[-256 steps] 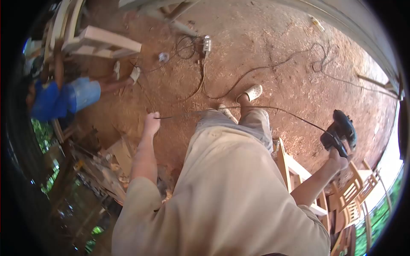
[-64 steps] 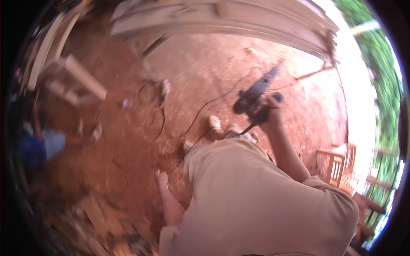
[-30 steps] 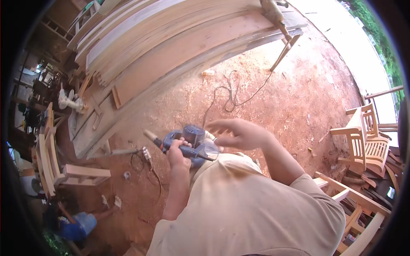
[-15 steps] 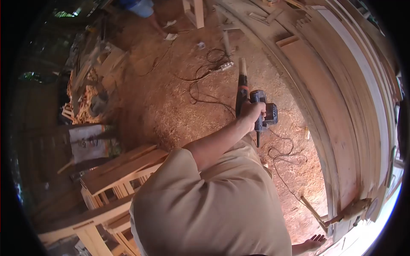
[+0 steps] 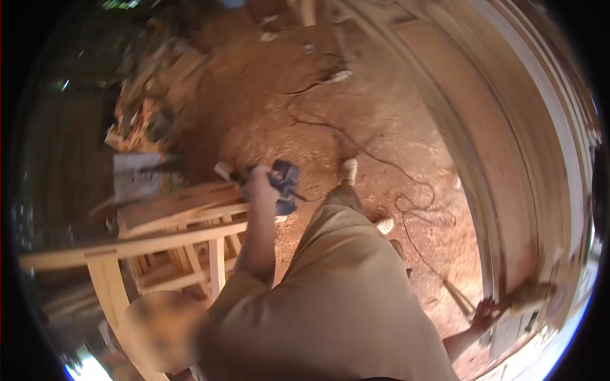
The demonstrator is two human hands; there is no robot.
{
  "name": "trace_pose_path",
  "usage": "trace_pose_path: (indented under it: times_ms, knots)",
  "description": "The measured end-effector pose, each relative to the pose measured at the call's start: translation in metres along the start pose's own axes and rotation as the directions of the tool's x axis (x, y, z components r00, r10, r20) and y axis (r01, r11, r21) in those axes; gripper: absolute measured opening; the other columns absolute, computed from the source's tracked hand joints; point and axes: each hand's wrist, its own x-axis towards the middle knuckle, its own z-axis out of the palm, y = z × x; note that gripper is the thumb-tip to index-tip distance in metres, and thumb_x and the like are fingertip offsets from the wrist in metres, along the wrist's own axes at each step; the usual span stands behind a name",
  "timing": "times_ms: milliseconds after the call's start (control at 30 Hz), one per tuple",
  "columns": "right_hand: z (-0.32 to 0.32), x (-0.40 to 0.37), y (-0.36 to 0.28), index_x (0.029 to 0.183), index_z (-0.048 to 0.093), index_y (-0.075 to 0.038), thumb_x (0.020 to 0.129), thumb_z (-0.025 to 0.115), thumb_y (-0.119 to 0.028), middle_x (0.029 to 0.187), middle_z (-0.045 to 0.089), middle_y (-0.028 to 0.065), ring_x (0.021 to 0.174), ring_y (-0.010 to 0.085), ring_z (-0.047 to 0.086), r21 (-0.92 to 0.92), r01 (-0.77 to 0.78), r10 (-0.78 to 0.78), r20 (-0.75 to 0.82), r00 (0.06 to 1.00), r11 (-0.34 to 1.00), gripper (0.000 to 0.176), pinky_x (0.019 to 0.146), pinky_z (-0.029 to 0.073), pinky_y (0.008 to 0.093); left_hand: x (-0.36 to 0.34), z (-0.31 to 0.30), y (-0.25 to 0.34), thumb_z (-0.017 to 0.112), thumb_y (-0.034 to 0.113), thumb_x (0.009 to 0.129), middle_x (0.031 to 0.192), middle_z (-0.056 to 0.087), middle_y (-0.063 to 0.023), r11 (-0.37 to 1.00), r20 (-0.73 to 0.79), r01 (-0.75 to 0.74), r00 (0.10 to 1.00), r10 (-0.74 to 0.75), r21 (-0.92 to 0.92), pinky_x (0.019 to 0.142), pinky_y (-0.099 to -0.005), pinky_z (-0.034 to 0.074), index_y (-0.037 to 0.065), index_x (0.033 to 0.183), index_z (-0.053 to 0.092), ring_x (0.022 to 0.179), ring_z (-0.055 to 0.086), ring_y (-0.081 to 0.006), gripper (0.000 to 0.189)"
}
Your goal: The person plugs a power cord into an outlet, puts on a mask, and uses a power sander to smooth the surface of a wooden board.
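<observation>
Inside the left hand (image 5: 259, 181), a power tool (image 5: 286, 175)

So the person is wearing a plain tan shirt (image 5: 343, 305), pretty loose — it's creasing into soft folds all down the front. The left sleeve (image 5: 235, 293) is stopping short, leaving the forearm bare; the right one isn't really showing. Left hand (image 5: 259, 179) and right hand (image 5: 484, 312) are both going bare too. Brownish trousers (image 5: 343, 198) are blending into the shirt, so the waistline is getting lost. Pale clogs (image 5: 384, 225) are finishing it off — the nearer one is looking kinda speckled on top.
</observation>
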Motion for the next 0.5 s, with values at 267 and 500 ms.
trace_pose_path:
  times_ms: [267, 500]
  knots:
    - [0.081, -0.032, 0.014, 0.078, 0.048, -0.012, 0.088, 0.049, -0.082, 0.057, 0.045, -0.0003, 0.043, 0.0147, 0.047, 0.018, 0.092, -0.088, -0.145, 0.985, 0.996, 0.071, 0.037, 0.038, 0.0285, 0.004, 0.002, 0.006, 0.060, 0.012, 0.072, 0.070, 0.057, -0.0068, 0.994, -0.185, 0.085, 0.978, -0.097, -0.074, 0.067, -0.0332, 0.050, 0.007, 0.070, 0.054, 0.064, 0.059, -0.0232, 0.008]
    - [0.108, -0.046, 0.022, 0.094, 0.048, -0.010, 0.090, 0.058, -0.073, 0.069, 0.050, 0.0048, 0.049, 0.0181, 0.051, -0.195, 0.168, -0.233, -0.389, 0.891, 0.966, 0.063, 0.038, 0.041, 0.0328, 0.008, 0.041, 0.031, 0.059, 0.010, 0.071, 0.072, 0.057, -0.0062, 0.986, 0.122, 0.115, 0.987, -0.100, -0.123, 0.069, -0.0363, 0.051, 0.006, 0.070, 0.054, 0.065, 0.058, -0.0229, 0.007]
